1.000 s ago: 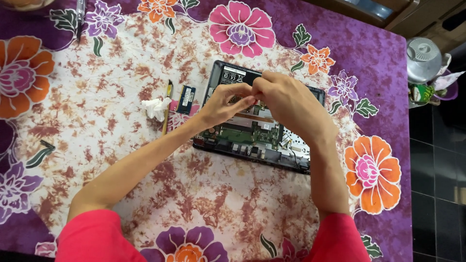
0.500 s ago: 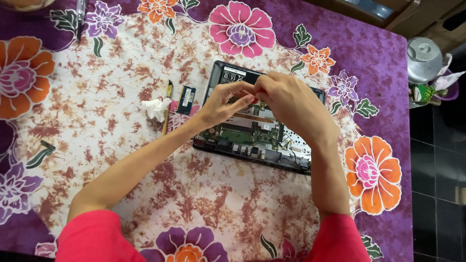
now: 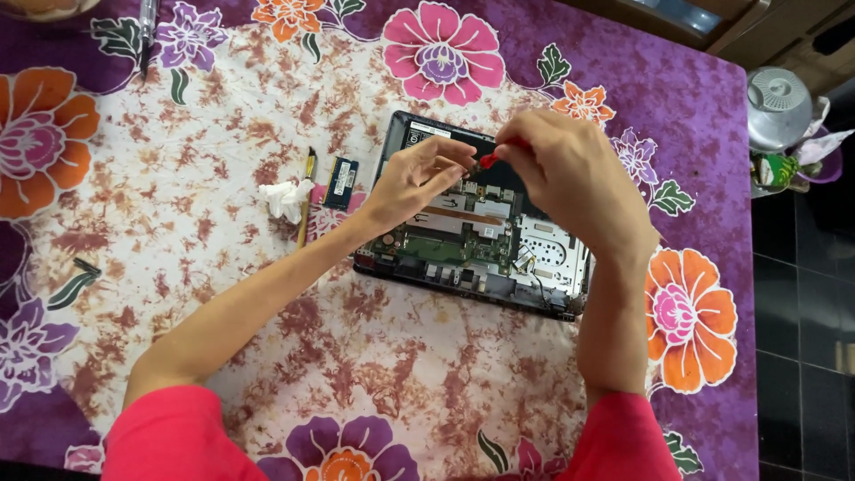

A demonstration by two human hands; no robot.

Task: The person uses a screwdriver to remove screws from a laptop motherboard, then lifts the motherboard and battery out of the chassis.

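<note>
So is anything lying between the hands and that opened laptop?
Nothing visible. Both the left hand and right hand are right over the laptop, the right gripping a red-handled tool. The tissue and memory card lie off to the side.

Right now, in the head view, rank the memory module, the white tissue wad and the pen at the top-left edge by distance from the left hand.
1. Memory module, just left of the left hand.
2. White tissue wad, farther left.
3. Pen, far top-left corner.

Cloth [image 3: 178, 267] free nr laptop [image 3: 552, 258]; tissue [image 3: 287, 198], memory card [image 3: 340, 183] crowd left.
</note>
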